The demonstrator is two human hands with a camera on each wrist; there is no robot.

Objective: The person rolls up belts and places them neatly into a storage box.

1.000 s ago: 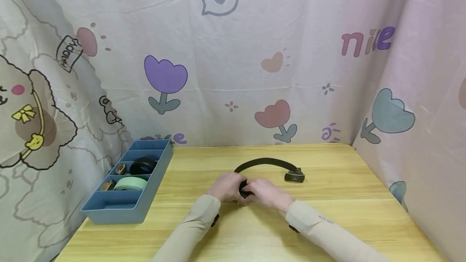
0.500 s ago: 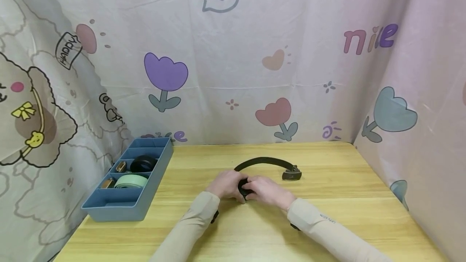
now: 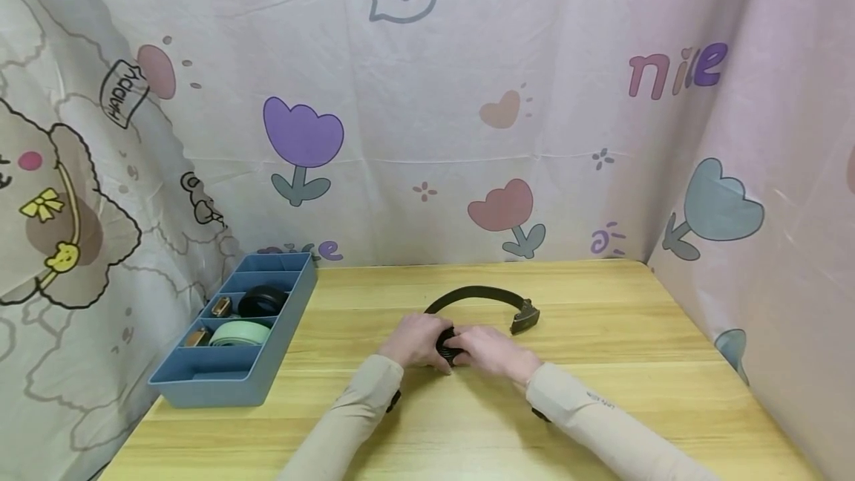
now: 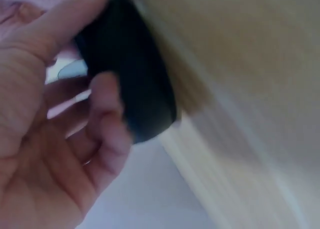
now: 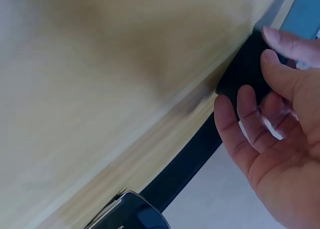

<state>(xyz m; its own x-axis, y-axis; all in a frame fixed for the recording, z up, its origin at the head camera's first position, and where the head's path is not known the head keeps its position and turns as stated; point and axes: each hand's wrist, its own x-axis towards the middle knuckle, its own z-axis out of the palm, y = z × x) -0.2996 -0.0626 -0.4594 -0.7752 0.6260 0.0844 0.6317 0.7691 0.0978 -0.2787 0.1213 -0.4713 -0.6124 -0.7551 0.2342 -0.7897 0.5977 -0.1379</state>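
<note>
A black belt (image 3: 476, 292) stands on edge on the wooden table, one part wound into a tight coil (image 4: 132, 74). My left hand (image 3: 414, 340) holds the coil's left side with thumb and fingers. On the other side my right hand (image 3: 494, 351) grips the same coil, its fingertips bent against it in the right wrist view. From behind the left hand the loose strap arcs back and to the right, ending in a dark metal buckle (image 3: 525, 316). That buckle stands tilted on the table. The hands cover much of the coil in the head view.
A blue divided box (image 3: 283, 351) stands at the table's left. It holds a coiled black belt (image 3: 263, 302) and a coiled light green belt (image 3: 239, 333), each with a gold-coloured buckle beside it. A printed curtain (image 3: 401, 95) hangs behind the table and along its sides.
The buckle end has slid left toward the hands and turned to stand at a slant. The loose strap's arc has become shorter. Both hands keep nearly the same place at the coil.
</note>
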